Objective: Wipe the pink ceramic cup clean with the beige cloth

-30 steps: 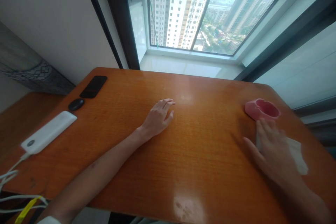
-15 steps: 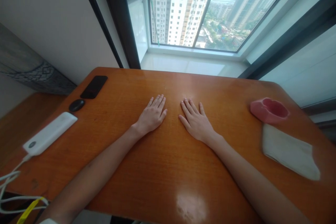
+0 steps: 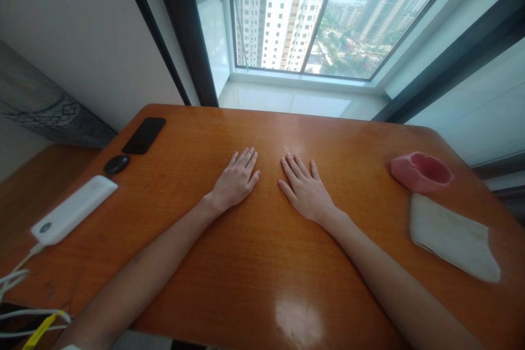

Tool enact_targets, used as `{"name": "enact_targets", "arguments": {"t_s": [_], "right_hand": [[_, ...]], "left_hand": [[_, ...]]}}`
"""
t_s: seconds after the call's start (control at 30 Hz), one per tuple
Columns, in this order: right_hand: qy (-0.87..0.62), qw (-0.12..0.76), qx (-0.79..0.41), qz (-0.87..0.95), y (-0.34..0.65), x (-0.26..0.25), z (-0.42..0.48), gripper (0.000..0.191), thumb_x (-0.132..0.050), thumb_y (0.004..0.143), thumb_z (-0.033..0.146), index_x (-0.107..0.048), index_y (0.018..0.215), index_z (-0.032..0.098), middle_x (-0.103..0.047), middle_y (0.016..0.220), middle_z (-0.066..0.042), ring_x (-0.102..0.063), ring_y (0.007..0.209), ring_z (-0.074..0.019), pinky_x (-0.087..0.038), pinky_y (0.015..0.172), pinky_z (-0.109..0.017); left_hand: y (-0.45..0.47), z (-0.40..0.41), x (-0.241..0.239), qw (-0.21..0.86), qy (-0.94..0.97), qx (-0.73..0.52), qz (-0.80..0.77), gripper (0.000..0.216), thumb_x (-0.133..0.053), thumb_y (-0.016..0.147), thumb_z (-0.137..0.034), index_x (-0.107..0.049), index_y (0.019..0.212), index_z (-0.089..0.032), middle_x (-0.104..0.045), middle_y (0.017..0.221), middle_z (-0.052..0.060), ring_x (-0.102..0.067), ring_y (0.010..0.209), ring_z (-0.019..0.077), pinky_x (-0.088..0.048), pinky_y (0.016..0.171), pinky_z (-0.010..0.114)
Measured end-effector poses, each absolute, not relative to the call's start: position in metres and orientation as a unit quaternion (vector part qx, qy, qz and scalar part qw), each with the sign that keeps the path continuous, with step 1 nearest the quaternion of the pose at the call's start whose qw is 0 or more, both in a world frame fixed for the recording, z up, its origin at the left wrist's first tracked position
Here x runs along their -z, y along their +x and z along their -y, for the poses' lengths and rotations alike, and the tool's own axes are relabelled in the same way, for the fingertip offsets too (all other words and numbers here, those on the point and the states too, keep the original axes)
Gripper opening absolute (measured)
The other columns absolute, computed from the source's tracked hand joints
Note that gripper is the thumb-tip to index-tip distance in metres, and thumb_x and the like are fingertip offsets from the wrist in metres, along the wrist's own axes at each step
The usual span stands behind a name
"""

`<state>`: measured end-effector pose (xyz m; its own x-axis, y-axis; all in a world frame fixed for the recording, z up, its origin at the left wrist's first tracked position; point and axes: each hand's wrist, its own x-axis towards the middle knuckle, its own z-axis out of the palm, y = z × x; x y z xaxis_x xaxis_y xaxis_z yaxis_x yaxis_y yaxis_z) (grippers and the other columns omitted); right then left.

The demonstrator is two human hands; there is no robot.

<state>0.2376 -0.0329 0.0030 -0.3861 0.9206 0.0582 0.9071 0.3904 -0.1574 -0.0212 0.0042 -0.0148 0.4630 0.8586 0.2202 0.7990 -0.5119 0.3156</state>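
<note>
My left hand (image 3: 237,179) lies flat, palm down, on the orange wooden table (image 3: 262,262), fingers stretched out and holding nothing. Close beside it, my right hand (image 3: 304,188) rests the same way, fingers spread on the wood. A small gap separates the two hands near the table's middle. A pink shallow dish (image 3: 421,171) stands at the far right, and a folded white cloth (image 3: 453,236) lies just in front of it; neither hand touches them.
Along the table's left edge lie a black phone (image 3: 144,135), a small black oval object (image 3: 116,164) and a white power bank (image 3: 73,209) with white cables (image 3: 16,290) trailing off the corner. A big window (image 3: 328,16) faces the far edge.
My right hand left the white cloth at the right and came to rest flat at the middle, beside the left hand. The left hand's fingers flattened. Since half a second ago, hardly anything moved.
</note>
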Motion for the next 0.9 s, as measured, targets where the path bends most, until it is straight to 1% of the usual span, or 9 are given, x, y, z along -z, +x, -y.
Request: {"name": "enact_targets", "arguments": {"t_s": [0.1, 0.4, 0.63, 0.7, 0.77, 0.8, 0.83, 0.87, 0.9], "right_hand": [[-0.548, 0.076, -0.051, 0.831, 0.238, -0.003, 0.033, 0.073, -0.026, 0.117, 0.056, -0.020, 0.182, 0.021, -0.022, 0.188, -0.012, -0.020, 0.177, -0.0343, -0.012, 0.142, -0.070], [-0.556, 0.059, -0.062, 0.827, 0.237, -0.008, 0.033, 0.075, -0.025, 0.117, 0.056, -0.024, 0.181, 0.017, -0.021, 0.188, -0.011, -0.018, 0.177, -0.0331, -0.011, 0.143, -0.069], [-0.555, 0.086, -0.080, 0.823, 0.236, -0.004, 0.034, 0.072, -0.032, 0.116, 0.054, -0.030, 0.179, 0.019, -0.024, 0.187, -0.011, -0.020, 0.177, -0.0340, -0.010, 0.142, -0.069], [-0.553, 0.110, -0.104, 0.819, 0.239, -0.007, 0.030, 0.069, -0.038, 0.115, 0.053, -0.040, 0.175, 0.020, -0.032, 0.185, -0.012, -0.025, 0.175, -0.0353, -0.012, 0.141, -0.071], [-0.549, 0.154, -0.141, 0.809, 0.250, -0.018, 0.022, 0.061, -0.043, 0.113, 0.054, -0.060, 0.163, 0.023, -0.048, 0.177, -0.012, -0.042, 0.168, -0.0356, -0.023, 0.140, -0.069], [-0.548, 0.182, -0.158, 0.801, 0.260, -0.028, 0.016, 0.055, -0.045, 0.112, 0.054, -0.070, 0.152, 0.025, -0.058, 0.170, -0.012, -0.053, 0.161, -0.0342, -0.033, 0.138, -0.064], [-0.556, 0.227, -0.157, 0.784, 0.274, -0.040, 0.010, 0.053, -0.045, 0.111, 0.053, -0.076, 0.144, 0.025, -0.064, 0.165, -0.012, -0.061, 0.154, -0.0323, -0.042, 0.134, -0.058], [-0.576, 0.268, -0.128, 0.762, 0.292, -0.053, 0.004, 0.052, -0.045, 0.111, 0.052, -0.076, 0.142, 0.025, -0.067, 0.161, -0.013, -0.063, 0.151, -0.0318, -0.045, 0.132, -0.055], [-0.606, 0.296, -0.079, 0.734, 0.312, -0.065, -0.001, 0.052, -0.046, 0.110, 0.052, -0.076, 0.143, 0.024, -0.068, 0.160, -0.013, -0.061, 0.152, -0.0328, -0.043, 0.133, -0.055]], "left_hand": [[-0.021, -0.004, 0.015, 0.089, 0.851, -0.180, -0.486, 0.066, -0.038, 0.114, -0.040, -0.045, 0.170, -0.007, -0.039, 0.180, 0.021, -0.035, 0.171, 0.0343, -0.026, 0.144, 0.058], [-0.021, -0.003, 0.015, 0.091, 0.849, -0.181, -0.487, 0.066, -0.039, 0.114, -0.040, -0.044, 0.170, -0.007, -0.038, 0.181, 0.021, -0.035, 0.171, 0.0346, -0.025, 0.144, 0.058], [-0.021, -0.005, 0.016, 0.083, 0.851, -0.180, -0.486, 0.065, -0.039, 0.114, -0.041, -0.044, 0.170, -0.007, -0.039, 0.180, 0.021, -0.035, 0.171, 0.0343, -0.025, 0.144, 0.058], [-0.021, -0.004, 0.014, 0.078, 0.852, -0.169, -0.488, 0.066, -0.038, 0.114, -0.041, -0.043, 0.170, -0.007, -0.038, 0.181, 0.021, -0.034, 0.172, 0.0340, -0.025, 0.143, 0.058], [-0.020, -0.003, 0.011, 0.074, 0.852, -0.150, -0.496, 0.067, -0.036, 0.114, -0.040, -0.042, 0.171, -0.006, -0.036, 0.182, 0.020, -0.033, 0.172, 0.0326, -0.024, 0.144, 0.056], [-0.020, -0.002, 0.009, 0.073, 0.851, -0.139, -0.501, 0.067, -0.035, 0.115, -0.040, -0.041, 0.171, -0.005, -0.035, 0.182, 0.020, -0.032, 0.173, 0.0316, -0.023, 0.145, 0.054], [-0.019, -0.002, 0.007, 0.072, 0.850, -0.128, -0.505, 0.067, -0.034, 0.115, -0.040, -0.041, 0.172, -0.004, -0.033, 0.183, 0.019, -0.031, 0.173, 0.0307, -0.022, 0.146, 0.052], [-0.019, -0.001, 0.005, 0.071, 0.850, -0.118, -0.508, 0.068, -0.033, 0.116, -0.040, -0.040, 0.172, -0.004, -0.032, 0.184, 0.019, -0.030, 0.174, 0.0300, -0.020, 0.146, 0.051], [-0.018, -0.001, 0.003, 0.070, 0.850, -0.110, -0.510, 0.068, -0.032, 0.116, -0.040, -0.039, 0.172, -0.003, -0.032, 0.184, 0.018, -0.029, 0.174, 0.0295, -0.020, 0.146, 0.050]]}}
